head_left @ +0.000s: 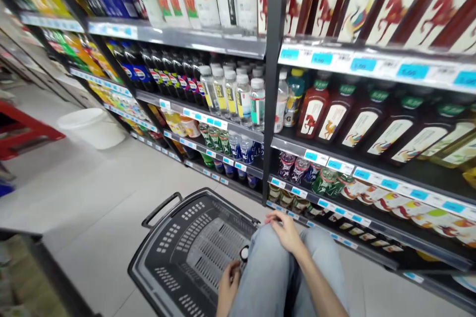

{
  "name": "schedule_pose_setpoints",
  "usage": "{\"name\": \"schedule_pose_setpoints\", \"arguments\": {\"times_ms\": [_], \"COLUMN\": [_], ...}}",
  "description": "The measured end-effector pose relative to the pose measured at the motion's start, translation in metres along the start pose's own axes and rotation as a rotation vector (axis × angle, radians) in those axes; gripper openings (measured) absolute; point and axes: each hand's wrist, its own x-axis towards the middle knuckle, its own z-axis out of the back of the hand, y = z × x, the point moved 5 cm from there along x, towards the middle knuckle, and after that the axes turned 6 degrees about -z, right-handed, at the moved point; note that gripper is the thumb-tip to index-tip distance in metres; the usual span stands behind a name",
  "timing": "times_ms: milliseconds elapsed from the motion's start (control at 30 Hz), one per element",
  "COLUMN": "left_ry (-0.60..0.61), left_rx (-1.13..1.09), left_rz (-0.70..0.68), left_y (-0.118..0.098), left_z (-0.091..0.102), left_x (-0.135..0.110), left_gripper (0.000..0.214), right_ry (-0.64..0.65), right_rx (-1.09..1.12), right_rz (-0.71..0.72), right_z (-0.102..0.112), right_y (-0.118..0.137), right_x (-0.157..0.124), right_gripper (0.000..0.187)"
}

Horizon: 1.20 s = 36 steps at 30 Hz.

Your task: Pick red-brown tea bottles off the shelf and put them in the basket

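Observation:
I am crouched in a shop aisle with my knees in pale jeans at the bottom of the view. My right hand (284, 230) lies on my knee, fingers loosely spread and holding nothing. My left hand (227, 282) hangs beside my left thigh, fingers curled, next to a small round white-and-dark object (244, 253) at the rim of a black plastic shopping basket (178, 252). I cannot tell whether the fingers grip that object. The basket stands on the floor in front of me.
Dark shelving (275, 109) full of drinks fills the right and back: clear water bottles (241, 96), cola bottles (163, 72), red-brown tea bottles (372, 119). A white tub (92, 126) and a red frame (22, 133) stand on the pale tiled floor at left.

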Motion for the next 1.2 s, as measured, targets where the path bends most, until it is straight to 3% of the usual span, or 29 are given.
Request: {"name": "schedule_pose_setpoints", "arguments": {"times_ms": [67,133,233,333,433,500,567,767,867,933,1067,1200], "left_ry": [0.091,0.164,0.217,0.257,0.268,0.313,0.372,0.377,0.375,0.372,0.372,0.393], "left_rx": [0.038,0.138,0.383,0.653,0.802,0.84,0.855,0.755,0.731,0.722,0.717,0.726], "left_rz": [-0.074,-0.183,-0.379,-0.41,-0.486,-0.502,-0.519,-0.515,-0.515,-0.522,-0.507,-0.468], "left_y": [-0.041,-0.095,-0.177,-0.232,-0.269,-0.283,-0.293,-0.305,-0.304,-0.303,-0.301,-0.296], "left_z": [0.008,0.011,-0.001,-0.027,-0.049,-0.056,-0.059,-0.049,-0.047,-0.048,-0.048,-0.049], "left_x": [0.004,0.001,-0.019,-0.038,-0.043,-0.038,-0.029,-0.002,0.0,-0.001,-0.002,0.005], "left_gripper": [0.048,0.055,0.067,0.072,0.068,0.062,0.054,0.047,0.044,0.042,0.04,0.042], "right_ry": [-0.007,-0.021,-0.063,-0.082,-0.08,-0.11,-0.194,-0.644,-0.841,-0.964,-1.116,-1.169], "right_rx": [0.012,0.01,0.004,-0.043,-0.274,-0.465,-0.55,-0.501,-0.639,-0.754,-0.883,-0.898], "right_rz": [0.01,0.011,0.033,0.081,0.109,0.133,0.215,0.585,0.71,0.739,0.748,0.65], "right_z": [-0.001,-0.003,-0.005,-0.002,0.018,0.045,0.082,0.196,0.231,0.247,0.265,0.268], "right_y": [0.001,0.001,0.0,0.001,0.013,0.038,0.084,0.29,0.381,0.429,0.491,0.51], "right_x": [0.0,-0.002,-0.005,-0.007,-0.001,0.008,0.019,0.048,0.063,0.077,0.117,0.157], "right_gripper": [0.027,0.029,0.031,0.034,0.033,0.027,0.026,0.024,0.03,0.043,0.059,0.063]}}
